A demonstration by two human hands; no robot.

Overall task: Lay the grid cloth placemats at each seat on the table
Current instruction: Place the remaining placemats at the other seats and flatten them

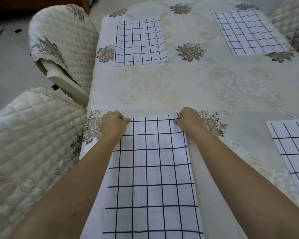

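The left hand (111,124) is pinching the far left corner of the nearest placemat (152,169), with its fingers curled over the cloth's edge. The right hand (188,120) is gripping the far right corner in the same way. Both forearms are stretching forward along the long sides of this white, dark-lined grid cloth, which is lying flat on the counter (179,87) and running down to the bottom of the view.

To the right, a second placemat (292,152) is lying flat, apart from the first and partly cut off by the picture's edge. A quilted chair (29,135) is standing just beside the counter on the left, and another chair (62,40) is standing farther along that side.

Across the cream flowered tablecloth, a third placemat (140,42) is lying at the far left seat. A fourth placemat (248,31) is lying at the far right, turned at a slant.
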